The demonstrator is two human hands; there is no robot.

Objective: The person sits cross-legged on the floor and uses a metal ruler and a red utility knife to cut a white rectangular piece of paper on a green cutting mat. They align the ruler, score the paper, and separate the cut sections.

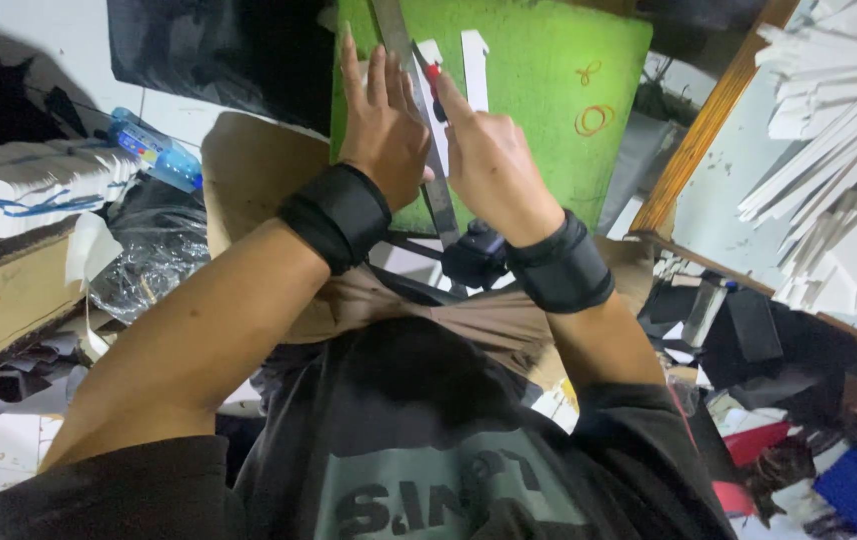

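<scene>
My left hand (381, 125) lies flat on a long metal ruler (396, 35), fingers spread, pressing it onto a green cutting mat (549, 100). My right hand (489, 155) grips a small cutter with a red tip (433, 73), its blade set against the ruler's right edge. White paper strips (474, 65) lie on the mat just right of the ruler. Both wrists wear black bands. The lower part of the ruler runs under my hands toward my lap.
A stack of white cut card pieces (829, 120) fills the right side beside a wooden frame (704, 125). At left are bundled white sheets (29, 185), a blue bottle (154, 150), crumpled clear plastic (144, 265). Two orange rubber bands (594, 118) lie on the mat.
</scene>
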